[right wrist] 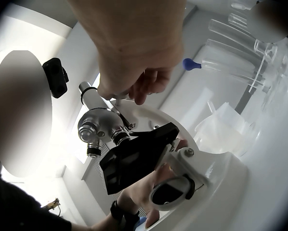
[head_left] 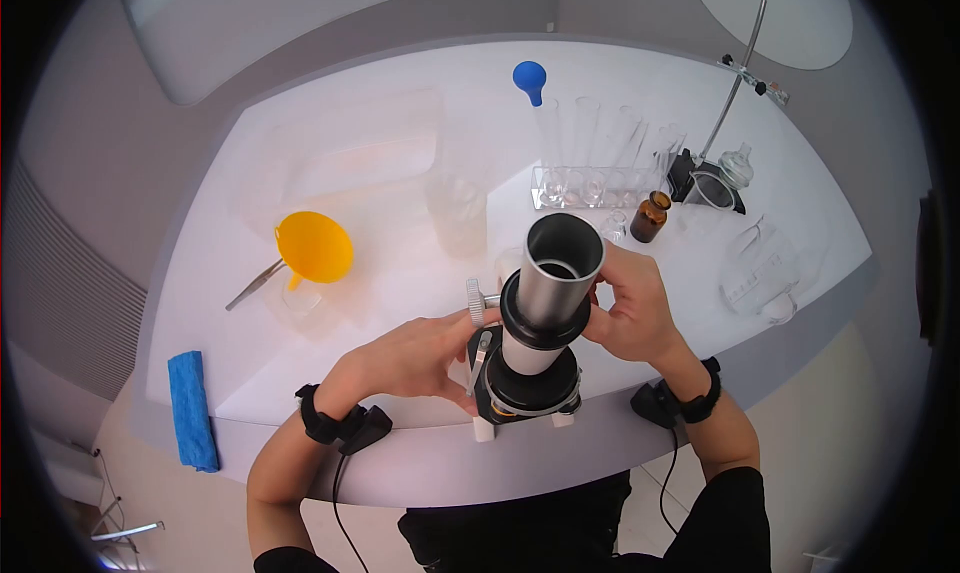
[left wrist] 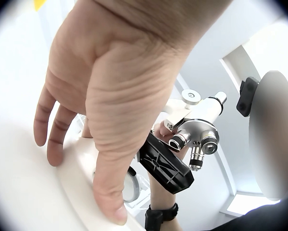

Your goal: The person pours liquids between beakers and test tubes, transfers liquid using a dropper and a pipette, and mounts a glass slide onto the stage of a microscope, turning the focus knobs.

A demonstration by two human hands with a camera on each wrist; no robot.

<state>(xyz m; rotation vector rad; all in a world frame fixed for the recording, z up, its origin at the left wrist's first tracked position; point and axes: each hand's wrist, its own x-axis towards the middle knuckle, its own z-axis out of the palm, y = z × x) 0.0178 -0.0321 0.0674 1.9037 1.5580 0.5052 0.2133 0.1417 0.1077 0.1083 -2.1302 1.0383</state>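
Observation:
A white and black microscope (head_left: 530, 358) stands upright near the table's front edge, its eyepiece tube pointing up at the head camera. My left hand (head_left: 415, 358) grips its lower left side. In the left wrist view the thumb lies on the white base (left wrist: 79, 166), the fingers spread on the other side. On the right, my right hand (head_left: 640, 308) holds the microscope by the focus knob area; its curled fingers (right wrist: 144, 89) partly hide the knob. The black stage (right wrist: 139, 159), silver objectives (left wrist: 197, 159) and round mirror (right wrist: 170, 195) show in the wrist views.
Left are a yellow funnel (head_left: 325, 243), tweezers (head_left: 255, 285), a folded blue cloth (head_left: 192, 413) and a clear bin (head_left: 420, 113). Behind stand a test tube rack (head_left: 620, 201) and blue rubber bulb (head_left: 530, 76). Right are a brown bottle (head_left: 649, 220), metal stand (head_left: 735, 93) and glassware (head_left: 770, 283).

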